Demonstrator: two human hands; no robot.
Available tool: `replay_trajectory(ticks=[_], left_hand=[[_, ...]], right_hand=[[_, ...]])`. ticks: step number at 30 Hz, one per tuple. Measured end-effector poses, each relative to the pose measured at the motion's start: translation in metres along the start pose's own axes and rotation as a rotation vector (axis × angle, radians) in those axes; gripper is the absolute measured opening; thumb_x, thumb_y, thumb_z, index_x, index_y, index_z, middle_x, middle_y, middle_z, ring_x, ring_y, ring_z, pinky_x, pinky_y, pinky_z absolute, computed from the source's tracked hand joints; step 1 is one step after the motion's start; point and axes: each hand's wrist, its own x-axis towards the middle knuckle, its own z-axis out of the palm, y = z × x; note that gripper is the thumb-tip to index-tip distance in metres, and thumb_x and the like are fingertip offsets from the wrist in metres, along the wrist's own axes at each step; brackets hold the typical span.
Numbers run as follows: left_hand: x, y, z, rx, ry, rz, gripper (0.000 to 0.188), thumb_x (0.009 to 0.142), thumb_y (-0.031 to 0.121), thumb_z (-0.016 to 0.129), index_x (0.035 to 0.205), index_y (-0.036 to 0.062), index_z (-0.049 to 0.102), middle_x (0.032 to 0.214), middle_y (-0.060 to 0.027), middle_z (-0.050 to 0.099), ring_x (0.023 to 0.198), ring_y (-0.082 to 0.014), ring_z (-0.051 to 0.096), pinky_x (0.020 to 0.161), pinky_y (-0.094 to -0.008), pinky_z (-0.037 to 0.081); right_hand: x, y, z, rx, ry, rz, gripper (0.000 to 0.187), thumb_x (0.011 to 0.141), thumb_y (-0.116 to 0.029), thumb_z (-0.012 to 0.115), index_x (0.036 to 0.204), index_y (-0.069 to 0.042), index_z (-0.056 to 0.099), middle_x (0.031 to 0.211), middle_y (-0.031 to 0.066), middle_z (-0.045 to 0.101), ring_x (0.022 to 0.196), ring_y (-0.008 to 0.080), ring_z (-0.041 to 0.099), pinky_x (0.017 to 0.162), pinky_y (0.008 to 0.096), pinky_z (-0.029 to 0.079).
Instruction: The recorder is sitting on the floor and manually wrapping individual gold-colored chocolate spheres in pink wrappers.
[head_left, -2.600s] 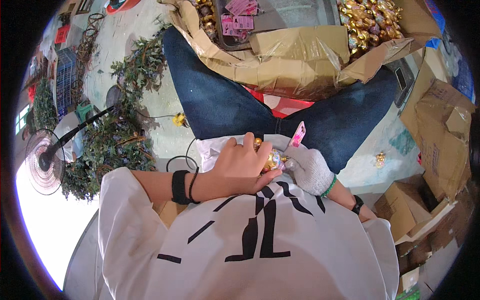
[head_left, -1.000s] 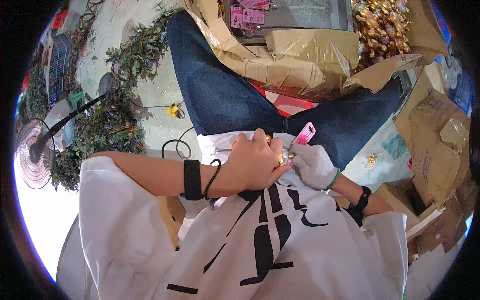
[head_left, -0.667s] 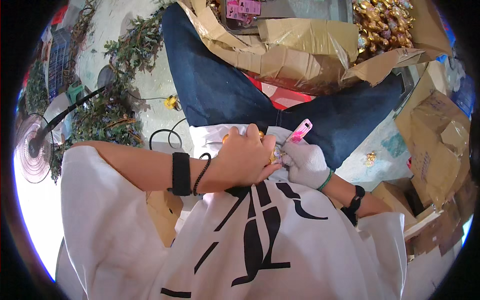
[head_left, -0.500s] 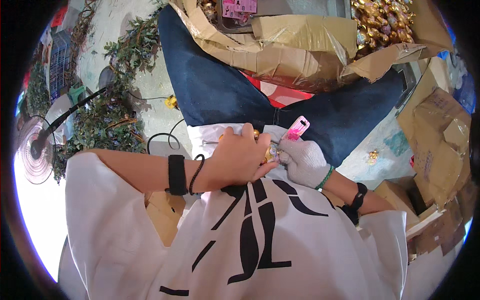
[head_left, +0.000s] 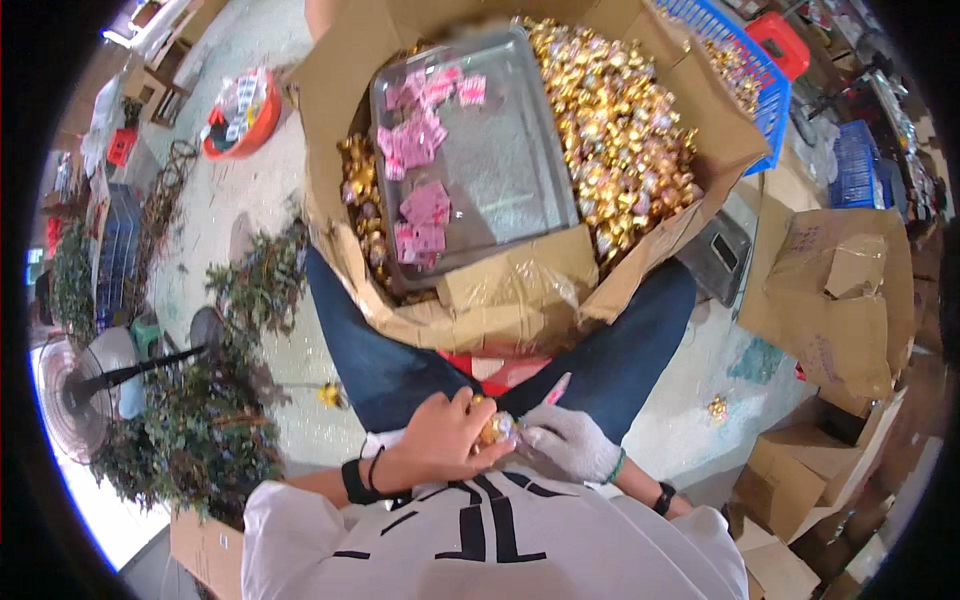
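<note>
My bare left hand is closed round a small shiny gold ornament in my lap; its round, partly silvery end shows between the fingers. In a white knitted glove, my right hand is closed too, its fingertips right against the ornament's end. A narrow pink-and-white card tag sticks up from the gloved fingers. How the tag and ornament connect is hidden by the hands. Beyond my knees stands a large open cardboard box. On it lies a grey tray with several pink cards.
Many gold ornaments fill the box beside the tray. A blue basket stands behind it at right. Leafy garlands and a fan are at left, with an orange basin farther back. Flattened cardboard lies at right.
The view has tilted up, so the box, tray and gold ornaments now show more fully and my hands sit lower. Both hands stay together at the ornament; the tag appears more edge-on.
</note>
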Motion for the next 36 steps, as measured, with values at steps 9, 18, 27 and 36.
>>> replay_trajectory(ticks=[9,18,27,36], left_hand=[[-0.015,-0.005,0.012,0.101,0.026,0.112,0.049,0.081,0.053,0.056,0.096,0.0067,0.060,0.082,-0.0175,0.056,0.059,-0.0325,0.055,0.056,-0.0397,0.045],[-0.029,0.002,0.023,0.127,0.092,0.055,0.043,0.079,0.041,0.059,0.105,0.0065,0.059,0.094,-0.0171,0.058,0.078,-0.0310,0.055,0.068,-0.0400,0.042],[0.000,-0.021,-0.029,-0.138,0.188,-0.254,0.046,0.087,0.047,0.054,0.097,0.0018,0.056,0.078,-0.0176,0.059,0.065,-0.0364,0.059,0.058,-0.0419,0.047],[0.044,0.000,-0.071,-0.052,0.671,-0.031,0.047,0.081,0.008,0.051,0.125,-0.0018,0.042,0.100,-0.0228,0.047,0.084,-0.0380,0.047,0.077,-0.0447,0.037]], right_hand=[[0.003,0.025,0.011,-0.480,-0.203,-0.487,0.033,0.083,-0.029,0.059,0.103,-0.004,0.053,0.105,0.0190,0.054,0.085,0.0359,0.057,0.071,0.0419,0.049],[0.006,0.030,0.031,0.573,-0.115,0.243,0.019,0.095,-0.016,0.046,0.103,-0.002,0.055,0.082,0.0044,0.054,0.070,0.0183,0.053,0.067,0.0337,0.045],[0.043,-0.048,-0.102,-0.016,-0.367,-0.316,0.035,0.093,-0.021,0.047,0.123,-0.001,0.047,0.108,0.0089,0.057,0.087,0.0149,0.059,0.075,0.0273,0.049],[0.067,-0.103,-0.056,0.044,-0.155,-0.205,0.073,0.081,-0.035,0.067,0.135,0.000,0.033,0.114,0.0137,0.057,0.102,0.0237,0.060,0.088,0.0345,0.047]])
